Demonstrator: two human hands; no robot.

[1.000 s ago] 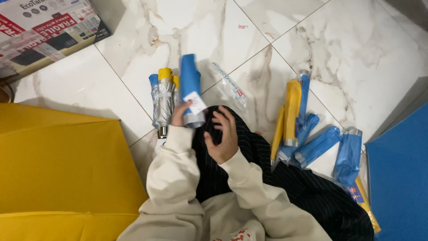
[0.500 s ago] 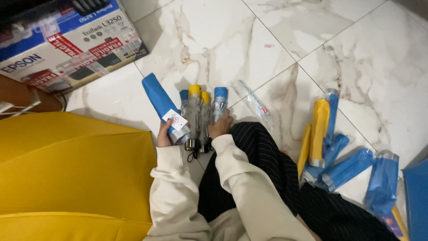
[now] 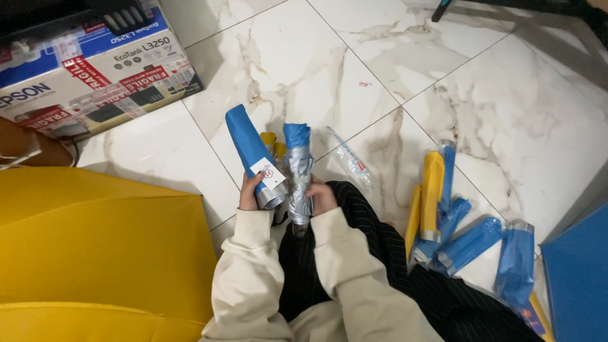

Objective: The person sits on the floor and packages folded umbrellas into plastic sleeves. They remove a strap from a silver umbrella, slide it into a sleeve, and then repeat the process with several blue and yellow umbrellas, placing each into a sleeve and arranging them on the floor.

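A: Item 1, left hand (image 3: 249, 192): closed round the lower end of a blue umbrella sleeve (image 3: 251, 154) with a white tag. Half a second ago the sleeve lay tilted out to the left; it now stands more upright, just beside item 2.

B: Item 2?

A: Right hand (image 3: 322, 196): gripping a folded umbrella (image 3: 298, 172), silver canopy with blue tip, held upright. It has been lifted clear of the bundle; 2 yellow-tipped umbrellas (image 3: 272, 144) stay on the floor (image 3: 392, 57) behind both hands.

B: Reading of the change?

A: Sleeve and umbrella have been brought side by side, nearly touching, so 1 pair looks singled out. The sleeve's mouth is hidden by the fingers.

B: Other stock?

A: Right of the right hand: loose blue and yellow sleeves (image 3: 443, 209). Left of the left hand: an open yellow canopy (image 3: 95, 247). Far left: a printer carton (image 3: 88, 69).
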